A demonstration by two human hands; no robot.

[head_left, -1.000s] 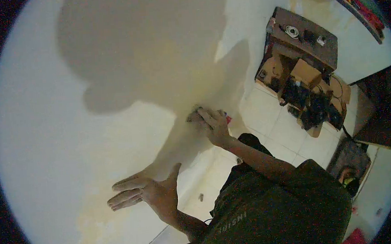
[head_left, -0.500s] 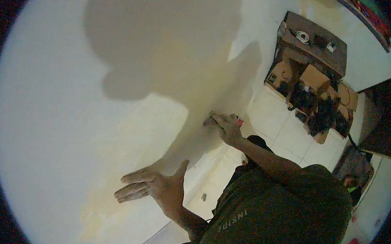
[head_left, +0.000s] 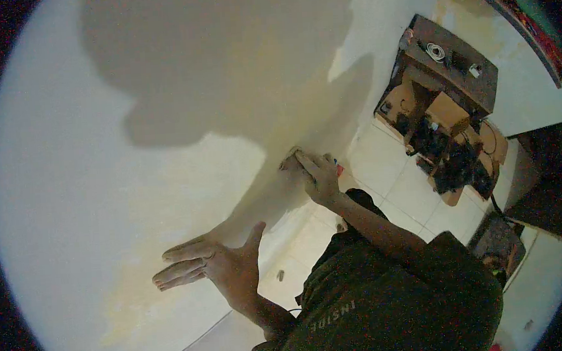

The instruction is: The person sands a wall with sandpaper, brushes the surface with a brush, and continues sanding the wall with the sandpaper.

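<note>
A small sanding pad [head_left: 291, 161] lies flat against the pale wall [head_left: 99, 154], just right of centre, with a red bit peeking out at its 3 o'clock edge. The right hand [head_left: 318, 176] presses down on it, fingers curled over its back, likely to keep it flush to the surface. At 7 o'clock from it, well apart, the left hand [head_left: 213, 270] rests spread and flat on the wall, seemingly as a brace. A cluttered wooden shelf [head_left: 446, 94] stands at 2 o'clock on the tiled floor [head_left: 383, 169].
</note>
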